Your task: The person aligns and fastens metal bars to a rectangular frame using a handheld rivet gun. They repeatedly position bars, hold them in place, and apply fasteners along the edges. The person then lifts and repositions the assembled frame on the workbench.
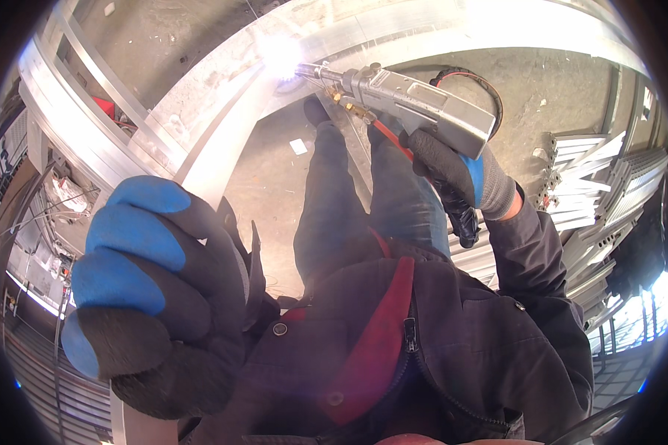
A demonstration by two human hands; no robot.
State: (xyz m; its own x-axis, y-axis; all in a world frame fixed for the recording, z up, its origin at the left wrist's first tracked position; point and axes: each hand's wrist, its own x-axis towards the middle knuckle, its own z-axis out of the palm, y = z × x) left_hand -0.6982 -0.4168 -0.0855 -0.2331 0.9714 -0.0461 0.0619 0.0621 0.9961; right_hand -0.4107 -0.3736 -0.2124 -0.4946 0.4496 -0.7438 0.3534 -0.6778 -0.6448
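My left hand (159, 285), in a black glove with blue patches, is closed around a long flat metal bar (219, 152). The bar runs from below my fist up to a bright white flash (280, 61). A grey boxy handheld welding gun (430, 100) sits in my right hand (456, 174), which is wrapped around its handle. The gun's narrow nozzle (312, 70) points left at the flash. Glare hides the exact spot where tip, bar and frame meet. Behind it lies a wide pale metal frame (393, 33), bent into an arc by the lens.
A red hose (393, 139) and a dark looped cable (490, 85) hang from the gun. Stacked metal profiles (586, 178) lie at the right. More metal beams (78, 137) stand at the left. My legs (330, 185) are below the work, above a concrete floor (271, 167).
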